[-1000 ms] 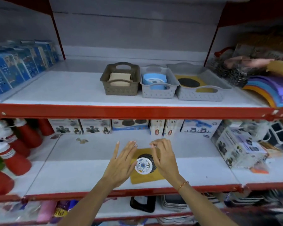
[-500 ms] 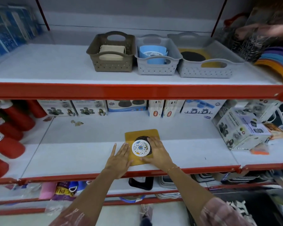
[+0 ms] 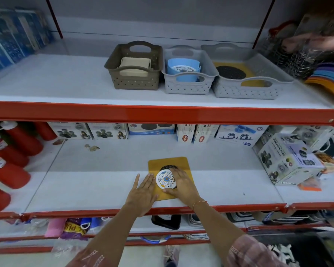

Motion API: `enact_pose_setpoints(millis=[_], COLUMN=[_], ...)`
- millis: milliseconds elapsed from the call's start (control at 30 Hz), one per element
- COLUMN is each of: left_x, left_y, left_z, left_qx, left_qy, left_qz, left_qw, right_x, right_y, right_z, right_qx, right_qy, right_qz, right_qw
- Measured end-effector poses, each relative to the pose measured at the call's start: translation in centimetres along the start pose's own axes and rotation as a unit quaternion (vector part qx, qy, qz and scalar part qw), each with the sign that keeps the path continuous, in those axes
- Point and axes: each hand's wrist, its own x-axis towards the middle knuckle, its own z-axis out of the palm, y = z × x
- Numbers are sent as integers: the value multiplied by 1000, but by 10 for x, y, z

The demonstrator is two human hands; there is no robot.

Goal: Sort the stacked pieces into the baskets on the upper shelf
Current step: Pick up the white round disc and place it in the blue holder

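Stack sits near-centre on the lower shelf: right hand curls loosely round the white patterned disc, left hand flat and empty pinning the yellow mat; should lift only the disc toward the middle grey basket.

Right hand now closer over the white patterned disc; left hand flatter beside it

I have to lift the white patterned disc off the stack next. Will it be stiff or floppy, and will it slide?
The white disc looks flat and thin, so probably stiff and light. It lies on a black disc over a yellow mat, so it may slide. The right hand rests at its edge, the left hand beside it.
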Motion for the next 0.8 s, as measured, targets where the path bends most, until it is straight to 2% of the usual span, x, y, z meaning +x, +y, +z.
enact_pose_setpoints(millis=[167, 333, 533, 800], left_x=[0, -4, -21, -32], left_y=[0, -5, -22, -30], left_z=[1, -7, -40, -136], left_qx=[-9, -56, -86, -119], left_qy=[-3, 27, 146, 314], left_qz=[-7, -10, 19, 74], left_qw=[1000, 998, 985, 939], right_x=[-1, -10, -32, -51], right_y=[-4, -10, -21, -61], right_z=[1, -13, -58, -141], right_qx=[-5, 14, 40, 70], right_qy=[13, 56, 79, 138], right_qz=[6, -2, -39, -107], right_qw=[1000, 998, 995, 982])
